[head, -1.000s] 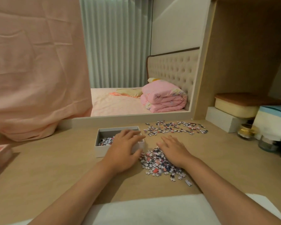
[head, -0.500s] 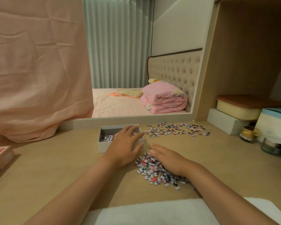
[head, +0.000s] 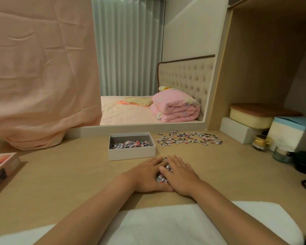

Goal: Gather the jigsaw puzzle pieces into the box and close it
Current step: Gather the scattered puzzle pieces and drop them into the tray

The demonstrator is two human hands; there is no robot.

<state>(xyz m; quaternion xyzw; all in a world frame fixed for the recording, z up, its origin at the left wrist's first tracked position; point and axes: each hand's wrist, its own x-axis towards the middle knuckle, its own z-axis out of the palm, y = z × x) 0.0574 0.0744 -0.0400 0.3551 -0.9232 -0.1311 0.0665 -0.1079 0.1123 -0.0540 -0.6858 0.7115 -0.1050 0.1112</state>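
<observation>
Hands meet on a pale wooden desk (head: pixel 60 175), seen from a head-worn camera looking down. The left hand (head: pixel 145 175) and right hand (head: pixel 181 175) lie palm-down, side by side and touching at the thumbs, cupped together around a small heap of jigsaw pieces (head: pixel 163 174) pressed between them. Fingers are curved over the heap rather than pinched on any single piece.

Just beyond the hands stands an open white box (head: pixel 132 153), lid off, with a thin layer of pieces in the box (head: pixel 130 144) across its grey floor. To the right of the box, near the desk's back edge, a loose scatter of pieces (head: pixel 190 139) is spread flat.

At the far left edge lies a box lid (head: pixel 2 165) with a pink picture; any print on it is too blurred to read.

On the right stand a small gold-lidded jar (head: pixel 261 142), a glass jar (head: pixel 281 154), a white and blue carton (head: pixel 293 133) and a cream container (head: pixel 253 114); no labels are legible. A mirror (head: pixel 148 68) behind the desk reflects a bed with a folded pink quilt (head: pixel 176 107). A white cloth (head: pixel 166 225) covers the near edge.
</observation>
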